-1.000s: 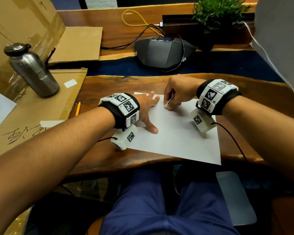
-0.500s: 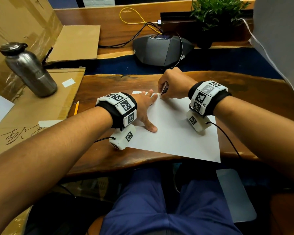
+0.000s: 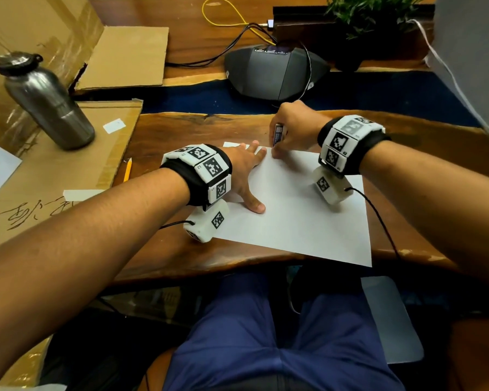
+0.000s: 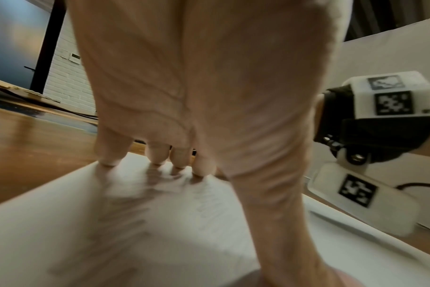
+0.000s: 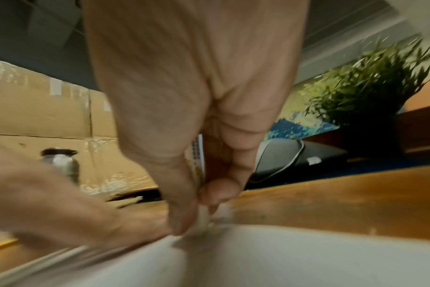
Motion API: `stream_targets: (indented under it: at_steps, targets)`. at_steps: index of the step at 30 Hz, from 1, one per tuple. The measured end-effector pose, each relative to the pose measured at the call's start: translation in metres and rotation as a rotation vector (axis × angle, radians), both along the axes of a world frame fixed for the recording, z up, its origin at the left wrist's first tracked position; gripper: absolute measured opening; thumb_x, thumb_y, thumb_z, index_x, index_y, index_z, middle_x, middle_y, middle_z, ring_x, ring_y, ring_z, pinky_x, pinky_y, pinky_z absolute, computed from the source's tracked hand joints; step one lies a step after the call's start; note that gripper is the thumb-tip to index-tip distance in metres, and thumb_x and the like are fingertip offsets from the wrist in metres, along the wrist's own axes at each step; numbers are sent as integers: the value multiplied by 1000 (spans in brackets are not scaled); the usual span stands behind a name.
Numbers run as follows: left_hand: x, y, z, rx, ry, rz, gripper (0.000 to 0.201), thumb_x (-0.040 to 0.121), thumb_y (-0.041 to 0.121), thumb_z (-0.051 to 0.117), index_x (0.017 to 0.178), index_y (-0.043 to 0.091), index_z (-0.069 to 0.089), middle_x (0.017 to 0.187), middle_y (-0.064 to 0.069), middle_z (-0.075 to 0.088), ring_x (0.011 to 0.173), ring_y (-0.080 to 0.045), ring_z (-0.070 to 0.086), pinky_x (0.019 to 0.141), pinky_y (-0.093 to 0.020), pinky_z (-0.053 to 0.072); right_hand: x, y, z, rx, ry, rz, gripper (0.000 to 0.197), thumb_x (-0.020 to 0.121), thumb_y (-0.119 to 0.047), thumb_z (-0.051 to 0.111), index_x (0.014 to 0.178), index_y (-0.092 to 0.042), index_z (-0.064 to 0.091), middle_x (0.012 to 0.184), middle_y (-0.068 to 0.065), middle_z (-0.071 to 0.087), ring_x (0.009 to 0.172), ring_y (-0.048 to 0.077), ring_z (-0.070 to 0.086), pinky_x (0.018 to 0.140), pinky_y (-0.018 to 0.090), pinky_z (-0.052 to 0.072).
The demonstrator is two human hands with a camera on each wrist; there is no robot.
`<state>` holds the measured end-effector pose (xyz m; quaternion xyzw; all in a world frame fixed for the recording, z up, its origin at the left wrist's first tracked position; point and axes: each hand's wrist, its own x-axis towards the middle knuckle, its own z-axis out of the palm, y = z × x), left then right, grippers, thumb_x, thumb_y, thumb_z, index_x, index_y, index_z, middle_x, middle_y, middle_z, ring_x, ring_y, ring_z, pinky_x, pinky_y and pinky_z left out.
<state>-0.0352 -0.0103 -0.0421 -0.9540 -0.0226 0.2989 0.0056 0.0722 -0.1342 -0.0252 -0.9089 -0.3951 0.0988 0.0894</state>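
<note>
A white paper sheet point(image 3: 294, 215) lies on the wooden table point(image 3: 181, 131). My left hand point(image 3: 249, 176) presses flat on the sheet's far left part, fingers straight and spread; the left wrist view shows its fingertips point(image 4: 157, 157) on the paper point(image 4: 135, 223). My right hand point(image 3: 280, 145) pinches a small white eraser in a printed sleeve point(image 3: 278, 135) between thumb and fingers. The eraser point(image 5: 198, 161) stands nearly upright, its white tip on the far edge of the paper point(image 5: 282, 256), just right of the left fingertips.
A steel bottle point(image 3: 48, 103) stands on cardboard point(image 3: 68, 165) at the left, with a yellow pencil point(image 3: 127, 169) beside the cardboard. A grey conference speaker point(image 3: 277, 71) with cables and a potted plant point(image 3: 373, 15) sit beyond the paper.
My right hand has slid the eraser away from me, from inside the sheet to its far edge. The left hand has stayed pressed on the paper.
</note>
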Motion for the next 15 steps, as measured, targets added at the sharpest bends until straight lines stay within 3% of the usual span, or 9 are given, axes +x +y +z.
stream_targets:
  at_steps: [5, 9, 11, 15]
  targets:
    - [1, 5, -5, -3, -26, -4, 143, 54, 79, 74, 156, 28, -12, 165, 0, -17, 153, -23, -3, 122, -52, 12, -14, -3, 0, -144, 98, 124, 26, 66, -35, 91, 85, -23, 79, 79, -4, 74, 75, 15, 68, 68, 31, 58]
    - [1, 3, -5, -1, -17, -9, 144, 55, 77, 75, 156, 26, -14, 164, 2, -18, 153, -23, -5, 122, -53, 11, 0, 4, 2, -22, 31, -9, 36, 65, -36, 92, 92, -16, 78, 87, 4, 71, 87, 20, 67, 76, 37, 61]
    - [1, 3, -4, 3, -16, -10, 144, 55, 76, 76, 156, 26, -14, 164, 1, -18, 153, -23, -5, 121, -54, 12, -2, 4, -1, -18, 24, 8, 34, 65, -37, 91, 90, -17, 78, 87, 4, 71, 87, 21, 65, 75, 38, 60]
    - [0, 2, -2, -1, -9, 1, 140, 60, 73, 76, 156, 24, -14, 164, 1, -19, 152, -23, -6, 122, -52, 11, -14, -6, 0, -209, 181, 113, 23, 68, -35, 89, 85, -23, 80, 79, -3, 75, 73, 13, 67, 65, 27, 55]
